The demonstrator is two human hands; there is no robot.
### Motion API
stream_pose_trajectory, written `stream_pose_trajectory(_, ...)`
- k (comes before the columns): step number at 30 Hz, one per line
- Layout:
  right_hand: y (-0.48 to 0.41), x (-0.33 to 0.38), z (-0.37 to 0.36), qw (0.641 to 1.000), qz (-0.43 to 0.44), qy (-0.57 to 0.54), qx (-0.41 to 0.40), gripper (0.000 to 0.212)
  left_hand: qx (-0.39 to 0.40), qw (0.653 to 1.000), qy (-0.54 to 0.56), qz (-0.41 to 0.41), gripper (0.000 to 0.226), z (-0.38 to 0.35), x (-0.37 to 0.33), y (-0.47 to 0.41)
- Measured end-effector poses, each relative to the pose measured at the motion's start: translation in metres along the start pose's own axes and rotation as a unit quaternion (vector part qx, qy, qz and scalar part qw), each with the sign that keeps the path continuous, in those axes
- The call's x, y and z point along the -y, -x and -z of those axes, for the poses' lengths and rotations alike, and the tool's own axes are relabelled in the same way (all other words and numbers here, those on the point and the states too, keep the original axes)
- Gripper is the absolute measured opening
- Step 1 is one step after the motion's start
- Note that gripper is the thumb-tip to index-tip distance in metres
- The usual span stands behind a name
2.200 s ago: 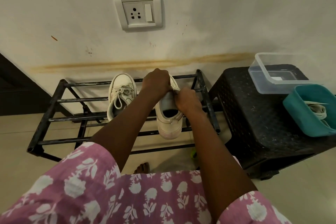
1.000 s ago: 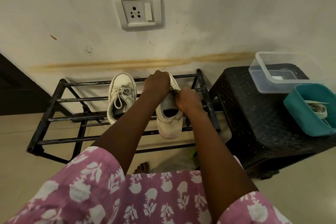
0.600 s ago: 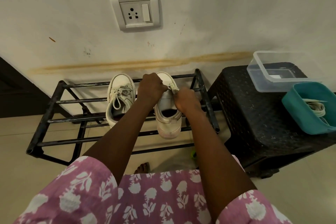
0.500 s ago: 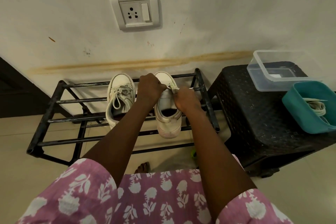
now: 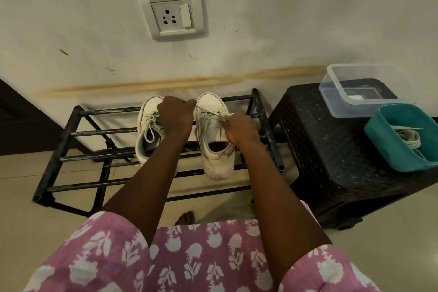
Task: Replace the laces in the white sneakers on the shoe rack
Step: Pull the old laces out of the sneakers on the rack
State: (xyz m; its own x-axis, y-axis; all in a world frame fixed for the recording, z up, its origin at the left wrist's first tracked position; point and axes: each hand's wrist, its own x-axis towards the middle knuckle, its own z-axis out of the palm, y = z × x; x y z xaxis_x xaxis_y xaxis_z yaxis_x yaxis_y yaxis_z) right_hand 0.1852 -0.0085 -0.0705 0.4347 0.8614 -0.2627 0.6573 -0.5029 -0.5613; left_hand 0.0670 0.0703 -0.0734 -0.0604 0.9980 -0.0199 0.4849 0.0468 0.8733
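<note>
Head view. Two white sneakers stand side by side on the black metal shoe rack [image 5: 94, 155], toes to the wall. The right sneaker [image 5: 214, 140] has its old lace [image 5: 211, 110] drawn taut across the eyelets between two hands. The left hand [image 5: 174, 116] is clenched, its fingers closed round one lace end. The right hand [image 5: 239, 129] pinches the other end at its fingertips. The left sneaker [image 5: 148, 133] is tied in a bow and untouched.

The lace is probably light, limp and flat, so it is best held near its stiff tips. The shoe is likely light with a soft upper and may slide on the bars when pulled.

One black stool [image 5: 343, 149] carries two tubs: one clear container [image 5: 331, 92] and one teal tub [image 5: 384, 140] holding spare laces [image 5: 408, 136], whose number cannot be told.
</note>
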Motion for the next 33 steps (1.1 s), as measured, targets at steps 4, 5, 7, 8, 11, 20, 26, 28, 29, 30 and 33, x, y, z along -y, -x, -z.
stream_pose_trajectory(4, 0.001, 0.0, 0.0, 1.0, -0.002, -0.008, -0.002, 0.032, -0.032, 0.999, -0.001, 0.011, 0.028, 0.011, 0.004, -0.003)
stream_pose_trajectory(5, 0.001, 0.001, 0.0, 1.0, -0.002, -0.01, -0.002, 0.032, -0.038, 0.999, -0.007, 0.013, 0.027, 0.015, 0.006, -0.006)
stream_pose_trajectory(7, 0.001, 0.001, -0.001, 1.0, 0.0, -0.011, -0.001, 0.031, -0.045, 0.999, -0.027, 0.015, 0.027, 0.018, 0.01, -0.01)
stream_pose_trajectory(8, 0.0, 0.001, -0.001, 1.0, 0.001, -0.01, -0.001, 0.03, -0.045, 0.998, -0.033, 0.016, 0.028, 0.019, 0.01, -0.011)
stream_pose_trajectory(11, 0.0, 0.001, -0.001, 1.0, -0.001, -0.005, -0.001, 0.028, -0.026, 0.996, -0.088, -0.002, 0.028, 0.013, 0.01, -0.012)
stream_pose_trajectory(20, 0.002, 0.002, 0.003, 1.0, 0.012, 0.005, 0.002, 0.028, 0.146, 0.947, -0.244, -0.149, 0.034, -0.013, -0.014, 0.002)
stream_pose_trajectory(26, 0.004, 0.002, 0.004, 1.0, 0.023, 0.019, 0.006, 0.029, 0.167, 0.92, -0.323, -0.145, 0.035, -0.023, -0.026, 0.003)
stream_pose_trajectory(28, 0.004, 0.002, 0.004, 1.0, 0.02, 0.02, 0.005, 0.029, 0.153, 0.925, -0.313, -0.149, 0.034, -0.024, -0.027, 0.004)
stream_pose_trajectory(29, 0.004, 0.002, 0.004, 1.0, 0.018, 0.02, 0.004, 0.028, 0.147, 0.931, -0.302, -0.146, 0.033, -0.024, -0.026, 0.003)
stream_pose_trajectory(30, 0.003, 0.002, 0.004, 1.0, 0.017, 0.02, 0.004, 0.027, 0.142, 0.938, -0.283, -0.14, 0.032, -0.022, -0.025, 0.002)
stream_pose_trajectory(33, 0.002, 0.002, 0.002, 1.0, 0.014, 0.013, 0.006, 0.027, 0.125, 0.962, -0.225, -0.095, 0.03, -0.015, -0.015, -0.004)
